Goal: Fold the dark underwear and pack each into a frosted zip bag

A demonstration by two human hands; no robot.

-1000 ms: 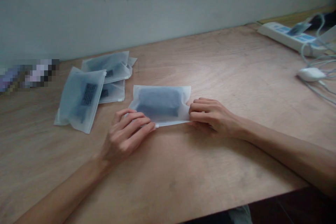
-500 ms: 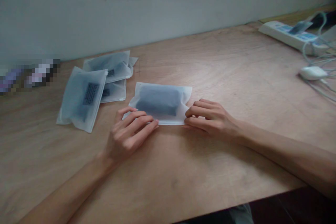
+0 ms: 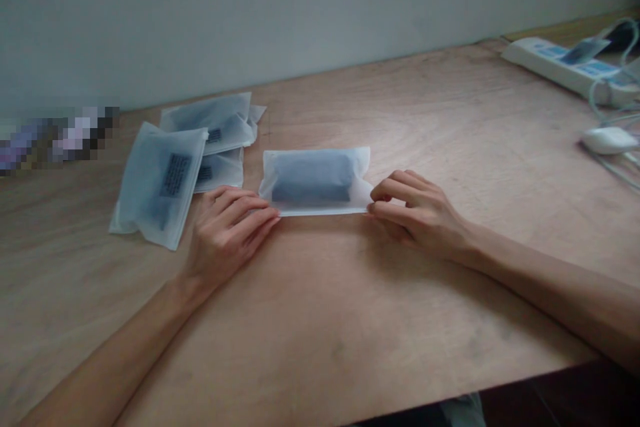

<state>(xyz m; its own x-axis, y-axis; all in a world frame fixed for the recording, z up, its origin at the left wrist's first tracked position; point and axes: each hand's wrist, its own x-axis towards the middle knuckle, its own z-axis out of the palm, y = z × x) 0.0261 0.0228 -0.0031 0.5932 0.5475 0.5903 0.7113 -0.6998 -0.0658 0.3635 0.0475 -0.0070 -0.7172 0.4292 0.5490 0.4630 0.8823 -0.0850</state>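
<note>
A frosted zip bag [image 3: 315,177] with a dark, folded-looking item inside lies in front of me, its near edge drawn straight between my hands. My left hand [image 3: 233,223] pinches the near left corner between thumb and fingers. At the near right corner, my right hand [image 3: 415,213] is closed on the bag with curled fingers. What the dark item is cannot be made out through the cloudy plastic.
Several similar frosted bags with black printed labels lie overlapping at the left, the nearest bag [image 3: 155,187] on top. A power strip [image 3: 565,67] with cables and a white adapter [image 3: 610,140] sit at the right. Blurred-out items [image 3: 75,137] are at far left, by the wall [image 3: 300,13].
My left hand has slid left and back from the middle of the bag's near edge to its corner. The bag and my right hand have shifted slightly away and to the right.
</note>
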